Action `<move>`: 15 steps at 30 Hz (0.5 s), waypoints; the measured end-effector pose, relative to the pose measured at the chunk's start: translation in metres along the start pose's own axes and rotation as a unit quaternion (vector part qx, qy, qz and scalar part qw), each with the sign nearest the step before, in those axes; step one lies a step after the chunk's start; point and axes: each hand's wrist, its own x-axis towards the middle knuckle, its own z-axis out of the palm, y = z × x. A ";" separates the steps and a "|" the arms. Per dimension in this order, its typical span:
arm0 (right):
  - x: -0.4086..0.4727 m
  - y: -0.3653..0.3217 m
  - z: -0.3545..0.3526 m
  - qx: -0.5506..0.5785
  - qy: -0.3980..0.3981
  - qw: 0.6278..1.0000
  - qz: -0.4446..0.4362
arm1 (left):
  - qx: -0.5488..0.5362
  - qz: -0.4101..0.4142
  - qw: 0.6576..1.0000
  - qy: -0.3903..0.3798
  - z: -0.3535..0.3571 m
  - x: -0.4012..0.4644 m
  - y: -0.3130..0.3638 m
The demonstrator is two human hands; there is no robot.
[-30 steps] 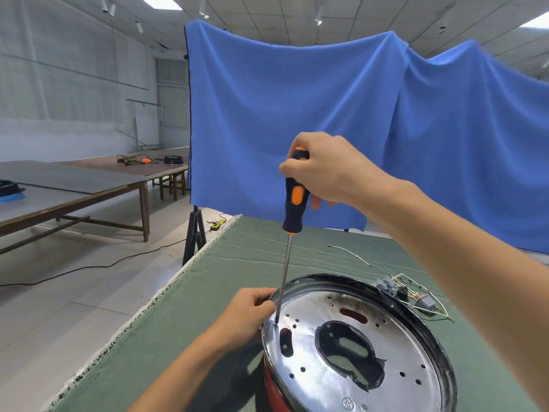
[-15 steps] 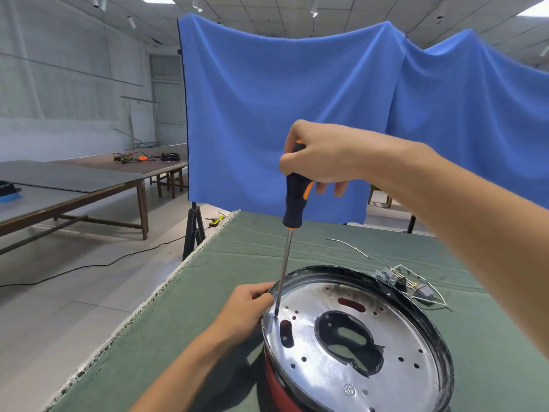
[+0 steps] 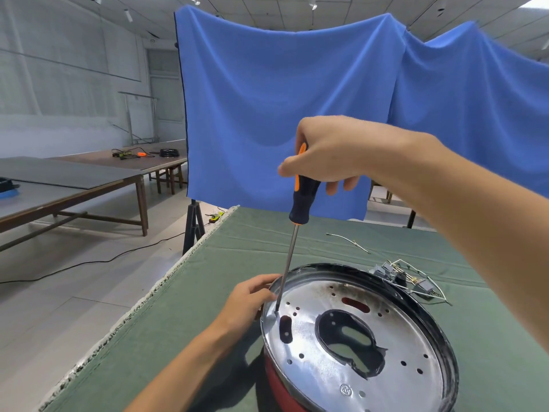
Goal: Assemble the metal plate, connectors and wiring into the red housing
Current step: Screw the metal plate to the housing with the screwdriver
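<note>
A round shiny metal plate [image 3: 395, 349] with holes and a large central cut-out sits in the red housing [image 3: 279, 385] on the green-covered table. My right hand [image 3: 329, 153] grips the black-and-orange handle of a long screwdriver [image 3: 301, 203], held almost upright. Its tip touches the plate near the left rim. My left hand [image 3: 252, 298] grips the housing's left rim beside the tip. Grey connectors with white wiring [image 3: 407, 278] lie on the cloth behind the housing.
A loose white wire [image 3: 347, 240] lies farther back on the green cloth [image 3: 184, 322], whose left edge runs diagonally. A blue backdrop [image 3: 297, 108] hangs behind the table on a black stand [image 3: 193, 224]. Wooden tables [image 3: 74, 185] stand at the left.
My right hand has turned on the screwdriver handle, so the orange stripe now faces a different side. The tip stays at the same spot on the plate and my left hand has not moved.
</note>
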 end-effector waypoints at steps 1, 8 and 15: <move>0.000 -0.001 -0.002 0.022 -0.025 0.999 -0.006 | 0.008 0.004 1.000 -0.001 0.000 0.000 0.000; -0.003 -0.001 -0.001 -0.005 -0.001 1.000 0.001 | 0.007 0.034 0.999 -0.006 0.006 -0.004 0.005; -0.003 0.002 0.002 0.001 0.027 1.000 0.011 | -0.028 0.041 0.999 0.001 0.007 -0.006 0.007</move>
